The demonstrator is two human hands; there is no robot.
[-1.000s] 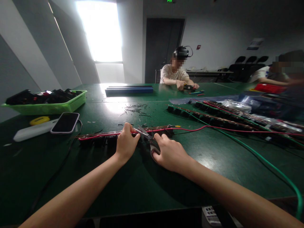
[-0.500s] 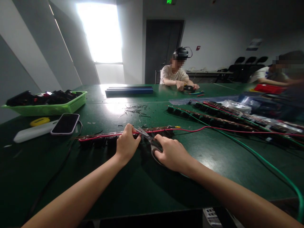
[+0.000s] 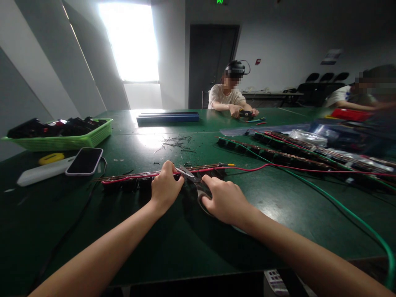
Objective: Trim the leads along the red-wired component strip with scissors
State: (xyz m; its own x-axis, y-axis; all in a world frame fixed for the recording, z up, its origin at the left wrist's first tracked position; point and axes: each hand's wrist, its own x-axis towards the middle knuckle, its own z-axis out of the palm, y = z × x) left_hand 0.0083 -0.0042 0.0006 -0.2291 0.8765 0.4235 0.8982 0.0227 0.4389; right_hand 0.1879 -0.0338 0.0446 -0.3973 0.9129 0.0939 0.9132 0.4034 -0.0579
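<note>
My right hand is closed round the handles of a pair of scissors, with the thumb in one loop. The scissors point left, and their slightly parted blades lie over a long strip of black parts. Along the top of that strip run bare copper-coloured wires and a red wire, which carries on to the right. My left hand pinches the strip near its middle, just left of the blade tips. What exactly lies between those fingers is hidden, as is anything between the blades.
Short dark clippings lie scattered beyond the strip. At left are a phone, a white bar and a green basket of black parts. More wired strips and a green cable occupy the right. Two people sit across the table.
</note>
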